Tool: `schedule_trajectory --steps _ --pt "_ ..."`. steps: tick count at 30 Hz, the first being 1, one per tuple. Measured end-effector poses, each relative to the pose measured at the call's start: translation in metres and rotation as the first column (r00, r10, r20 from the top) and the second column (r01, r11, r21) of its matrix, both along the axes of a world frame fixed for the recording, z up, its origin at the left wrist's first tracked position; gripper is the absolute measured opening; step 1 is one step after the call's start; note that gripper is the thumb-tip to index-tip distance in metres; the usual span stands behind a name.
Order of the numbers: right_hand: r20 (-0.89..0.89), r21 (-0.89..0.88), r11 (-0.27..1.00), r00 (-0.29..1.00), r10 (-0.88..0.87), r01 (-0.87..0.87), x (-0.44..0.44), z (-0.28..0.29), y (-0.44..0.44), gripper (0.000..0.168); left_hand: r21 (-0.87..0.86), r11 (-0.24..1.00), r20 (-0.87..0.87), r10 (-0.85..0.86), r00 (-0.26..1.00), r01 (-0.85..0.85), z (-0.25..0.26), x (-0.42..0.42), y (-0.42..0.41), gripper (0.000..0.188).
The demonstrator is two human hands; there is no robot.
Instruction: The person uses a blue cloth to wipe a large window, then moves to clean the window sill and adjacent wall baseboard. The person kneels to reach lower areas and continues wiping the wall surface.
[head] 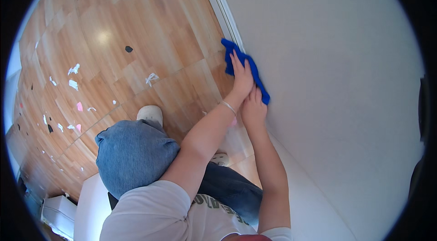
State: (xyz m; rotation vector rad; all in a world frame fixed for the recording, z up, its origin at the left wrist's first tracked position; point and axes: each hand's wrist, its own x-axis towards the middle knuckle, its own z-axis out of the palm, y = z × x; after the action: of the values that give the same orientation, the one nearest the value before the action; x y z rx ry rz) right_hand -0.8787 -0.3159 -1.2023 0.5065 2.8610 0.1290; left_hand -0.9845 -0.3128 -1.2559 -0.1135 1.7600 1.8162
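A blue cloth (pixel 254 70) lies bunched along the white baseboard (pixel 227 15), where the floor meets the pale wall. My left hand (pixel 243 78), with a light band around its wrist, presses on the cloth with its fingers spread over it. Just below, my right hand (pixel 254 109) rests at the cloth's lower end, its fingertips on the fabric close to the wall. The two hands touch or nearly touch. Part of the cloth is hidden beneath them.
Scraps of white, pink and black litter are scattered over the wood-pattern floor (pixel 164 36). A bent knee in blue denim (pixel 136 155) and a light shoe (pixel 150 114) are at lower left. The wall (pixel 324 70) fills the right side. A white box-like object (pixel 59 213) stands at bottom left.
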Motion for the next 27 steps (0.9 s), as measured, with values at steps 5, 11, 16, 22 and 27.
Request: schedule_trajectory --steps 5,11,16,22,27 --pt "0.263 -0.115 0.96 0.94 -0.218 0.255 0.132 -0.015 -0.011 0.041 -0.032 0.962 0.125 -0.265 0.956 0.271 0.009 0.127 -0.028 0.068" --pt "0.254 -0.017 0.997 0.965 -0.07 0.077 0.136 -0.006 -0.014 0.037 -0.072 0.965 0.177 -0.236 0.955 0.252 0.013 0.139 -0.024 0.067" --pt "0.239 -0.155 0.943 0.938 -0.253 0.294 0.069 -0.019 -0.007 0.037 -0.103 0.988 0.037 -0.109 0.993 0.112 0.012 0.058 -0.009 0.062" --pt "0.069 -0.228 0.92 0.948 -0.31 0.318 -0.043 -0.003 -0.007 0.04 -0.226 0.974 -0.111 -0.053 0.992 0.027 -0.005 -0.037 0.005 0.061" --pt "-0.159 -0.018 0.998 0.986 -0.058 0.056 -0.081 0.0 -0.003 0.049 -0.314 0.947 -0.159 -0.12 0.98 0.065 -0.009 -0.111 0.007 0.063"
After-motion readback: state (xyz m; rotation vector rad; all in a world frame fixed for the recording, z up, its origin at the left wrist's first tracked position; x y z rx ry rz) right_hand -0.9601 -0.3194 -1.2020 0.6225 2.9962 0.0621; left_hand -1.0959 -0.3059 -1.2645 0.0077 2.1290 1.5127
